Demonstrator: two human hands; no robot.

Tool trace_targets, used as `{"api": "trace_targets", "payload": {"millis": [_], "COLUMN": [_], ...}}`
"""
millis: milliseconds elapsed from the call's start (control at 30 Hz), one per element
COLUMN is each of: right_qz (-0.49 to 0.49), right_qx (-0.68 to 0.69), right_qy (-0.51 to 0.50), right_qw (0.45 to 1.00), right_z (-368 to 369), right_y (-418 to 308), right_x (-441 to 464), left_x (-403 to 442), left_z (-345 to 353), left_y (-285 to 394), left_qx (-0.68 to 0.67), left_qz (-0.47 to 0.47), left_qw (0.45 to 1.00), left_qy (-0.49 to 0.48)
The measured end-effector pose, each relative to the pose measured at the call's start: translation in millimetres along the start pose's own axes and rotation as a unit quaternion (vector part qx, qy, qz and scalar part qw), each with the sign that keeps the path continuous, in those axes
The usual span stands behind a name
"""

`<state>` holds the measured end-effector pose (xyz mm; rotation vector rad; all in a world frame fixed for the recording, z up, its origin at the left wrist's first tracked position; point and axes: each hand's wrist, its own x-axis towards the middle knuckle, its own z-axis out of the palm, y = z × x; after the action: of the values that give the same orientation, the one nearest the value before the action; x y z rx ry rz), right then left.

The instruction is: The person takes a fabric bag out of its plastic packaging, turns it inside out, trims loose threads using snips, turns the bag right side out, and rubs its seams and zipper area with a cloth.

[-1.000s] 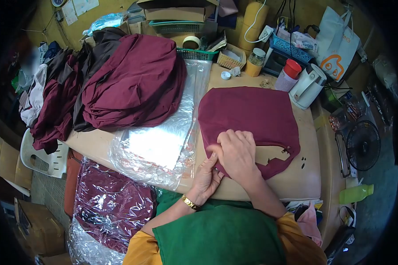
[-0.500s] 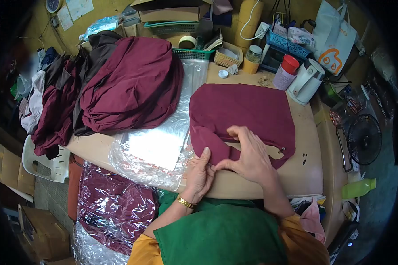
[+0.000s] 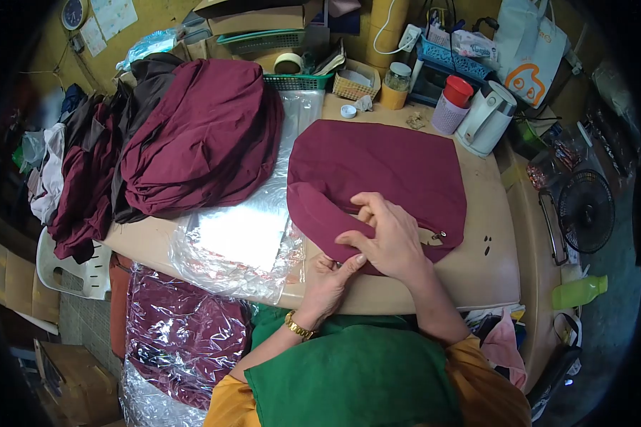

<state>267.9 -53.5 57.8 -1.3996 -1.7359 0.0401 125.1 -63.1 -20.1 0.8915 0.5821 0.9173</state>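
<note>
A folded maroon jacket (image 3: pixel 384 156) lies on the tan tabletop in front of me, its collar band curving along the near side. A small zipper pull (image 3: pixel 439 235) shows at the right end of the neck opening. My left hand (image 3: pixel 327 285) is closed at the near edge of the collar, thumb on top and fingers curled at the cloth. My right hand (image 3: pixel 390 238) rests over the collar and neck opening, thumb apart from bent fingers, touching the cloth without visibly gripping it.
To the left, a heap of maroon garments (image 3: pixel 199 135) stands beside clear plastic bags (image 3: pixel 242 235). A kettle (image 3: pixel 486 117), cup (image 3: pixel 451 107) and jar (image 3: pixel 396 85) line the back right. Below the table's left front lies a plastic-wrapped maroon bundle (image 3: pixel 185 334).
My left hand has shifted from the collar's upper side to its near edge. The collar band now lies flatter and smoother, and my right thumb has moved up onto it. The view has shifted slightly.
</note>
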Motion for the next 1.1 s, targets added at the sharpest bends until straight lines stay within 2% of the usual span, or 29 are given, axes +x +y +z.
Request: {"api": "trace_targets", "payload": {"millis": [33,100,133,200,233,300,400,433,500,533,600,633,667,700,733,767,800,867,967,1100], "right_qz": [-0.020,0.002,0.000,-0.008,-0.008,0.019,0.074,0.077,0.018,-0.001,0.210,0.226,0.228,0.203,0.178,0.109,0.110,0.016,0.044,0.072], "right_qx": [-0.028,-0.037,-0.036,0.018,0.018,0.043,0.103,0.102,0.077,0.067,0.032,0.062,0.060,0.063,0.066,0.040,0.039,-0.022,-0.011,0.045], "right_qy": [0.009,-0.071,-0.069,-0.096,-0.096,-0.149,-0.162,-0.161,-0.115,-0.099,-0.274,-0.248,-0.246,-0.225,-0.205,-0.169,-0.167,-0.064,-0.074,-0.092], "right_qw": [0.999,0.997,0.997,0.995,0.995,0.988,0.979,0.979,0.990,0.993,0.938,0.940,0.940,0.951,0.960,0.979,0.979,0.998,0.996,0.992], "right_z": [1.8,9.1,8.8,6.3,5.5,2.8,-2.4,-5.8,-20.3,-29.0,-47.3,-45.6,-45.4,-44.0,-41.8,-36.9,-32.2,-26.1,-22.0,-17.0], "right_y": [-0.3,5.4,6.3,9.4,9.0,7.3,8.5,14.2,32.3,40.2,49.8,50.9,49.1,45.9,42.6,41.7,40.4,37.2,35.4,43.4], "right_x": [-0.3,-2.1,-0.9,-0.3,-1.3,-1.6,0.3,-3.5,-12.0,-15.8,-22.5,-28.0,-28.7,-29.8,-31.2,-31.8,-31.6,-32.9,-38.8,-44.8], "left_x": [-0.3,1.7,3.1,5.3,11.7,17.4,20.6,21.3,21.9,19.8,14.4,11.3,6.6,0.8,-2.6,-1.3,-0.3,0.3,-2.0,-7.0], "left_z": [0.7,4.5,5.3,4.6,-12.9,-21.0,-30.4,-30.1,-30.6,-28.1,-21.2,-13.5,-9.6,-8.3,-9.1,-14.5,-9.7,2.2,-2.2,0.2], "left_y": [-3.8,-7.7,-1.9,14.5,8.0,13.0,8.0,10.2,19.3,23.9,28.9,22.2,12.7,0.4,-9.9,-16.5,-14.1,-6.4,-4.8,-6.8], "left_qx": [0.001,-0.078,-0.076,-0.279,-0.247,-0.257,-0.309,-0.364,-0.428,-0.429,-0.394,-0.340,-0.341,-0.131,0.086,0.070,0.071,-0.102,-0.155,-0.139], "left_qz": [0.000,0.017,0.019,-0.030,-0.029,-0.011,-0.004,0.000,0.024,0.023,0.060,0.076,0.073,0.063,0.050,-0.027,-0.027,-0.064,-0.051,-0.032], "left_qw": [1.000,0.997,0.997,0.959,0.969,0.966,0.950,0.930,0.903,0.903,0.917,0.937,0.937,0.989,0.995,0.997,0.997,0.991,0.984,0.985], "left_qy": [0.000,0.000,-0.001,0.044,0.002,0.027,0.044,0.046,0.029,0.028,0.016,0.009,0.006,0.008,0.009,-0.014,-0.016,0.063,0.076,0.093]}}
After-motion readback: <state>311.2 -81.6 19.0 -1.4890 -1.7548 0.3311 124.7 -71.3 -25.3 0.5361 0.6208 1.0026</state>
